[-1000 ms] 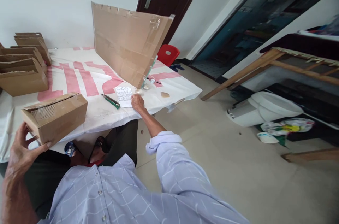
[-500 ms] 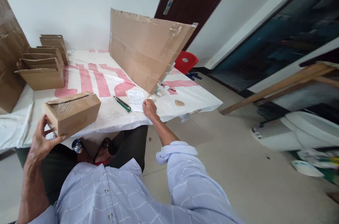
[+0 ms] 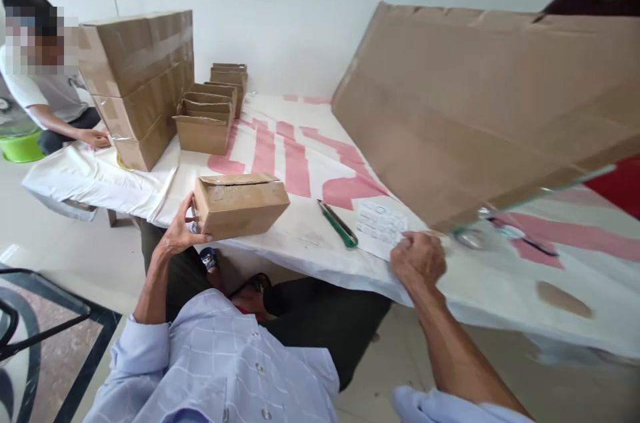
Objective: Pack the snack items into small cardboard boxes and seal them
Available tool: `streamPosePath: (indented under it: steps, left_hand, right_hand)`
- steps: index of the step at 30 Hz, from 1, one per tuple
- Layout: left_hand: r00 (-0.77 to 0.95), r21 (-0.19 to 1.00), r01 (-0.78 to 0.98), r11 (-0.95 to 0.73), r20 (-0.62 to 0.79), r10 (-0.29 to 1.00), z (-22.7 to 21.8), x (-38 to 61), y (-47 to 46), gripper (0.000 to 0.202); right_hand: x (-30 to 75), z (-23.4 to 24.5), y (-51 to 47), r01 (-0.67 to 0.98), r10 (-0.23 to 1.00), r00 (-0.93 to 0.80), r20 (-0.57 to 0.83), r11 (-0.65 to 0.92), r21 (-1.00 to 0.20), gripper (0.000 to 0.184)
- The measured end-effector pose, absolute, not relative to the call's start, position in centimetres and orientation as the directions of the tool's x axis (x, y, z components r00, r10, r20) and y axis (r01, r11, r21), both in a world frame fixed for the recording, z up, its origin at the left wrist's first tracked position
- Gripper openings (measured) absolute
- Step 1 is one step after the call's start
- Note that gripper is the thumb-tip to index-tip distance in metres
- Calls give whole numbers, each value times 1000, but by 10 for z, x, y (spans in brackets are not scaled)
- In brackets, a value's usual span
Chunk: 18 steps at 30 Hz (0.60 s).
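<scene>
My left hand (image 3: 179, 231) grips the left end of a small closed cardboard box (image 3: 245, 213) at the table's front edge, thumb low on its near side and fingers behind the end. Tape runs along the box's top seam. To the right, my right hand (image 3: 419, 259) is closed at the right edge of a white sheet of paper (image 3: 380, 226) printed with rows of small outlines. Its fingertips are partly hidden. A green utility knife (image 3: 340, 226) lies between the box and the paper.
Open cardboard boxes (image 3: 204, 133) stand in a row at the back, beside stacked taped boxes (image 3: 145, 83). A large cardboard panel (image 3: 475, 103) leans over the right side. Near it lie a tape roll (image 3: 471, 237) and a brown scrap (image 3: 565, 298). Another person (image 3: 55, 93) sits at far left.
My view has swung left, bringing the stacked boxes and the other person into sight. Both hands stay where they were, at the box and at the paper.
</scene>
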<state>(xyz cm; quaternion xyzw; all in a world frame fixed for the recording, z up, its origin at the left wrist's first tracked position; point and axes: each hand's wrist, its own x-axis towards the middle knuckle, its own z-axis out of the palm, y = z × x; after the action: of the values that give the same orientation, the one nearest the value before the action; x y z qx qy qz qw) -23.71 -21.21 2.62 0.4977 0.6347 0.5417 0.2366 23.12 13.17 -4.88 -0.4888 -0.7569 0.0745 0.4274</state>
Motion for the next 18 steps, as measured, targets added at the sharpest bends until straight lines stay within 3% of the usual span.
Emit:
streamPosePath:
  steps: [4, 10, 18]
  left_hand:
    - [-382, 917, 387, -96, 254, 889, 22, -237, -213, 138]
    - [-388, 902, 428, -51, 234, 891, 19, -243, -216, 136]
    - [-407, 926, 374, -53, 215, 888, 25, -246, -220, 133]
  right_hand:
    - [194, -35, 120, 662, 777, -66, 626, 504, -555, 15]
    - [105, 9, 69, 407, 754, -270, 599, 653, -638, 24]
    - [42, 55, 3, 102, 651, -525, 549, 688, -718, 33]
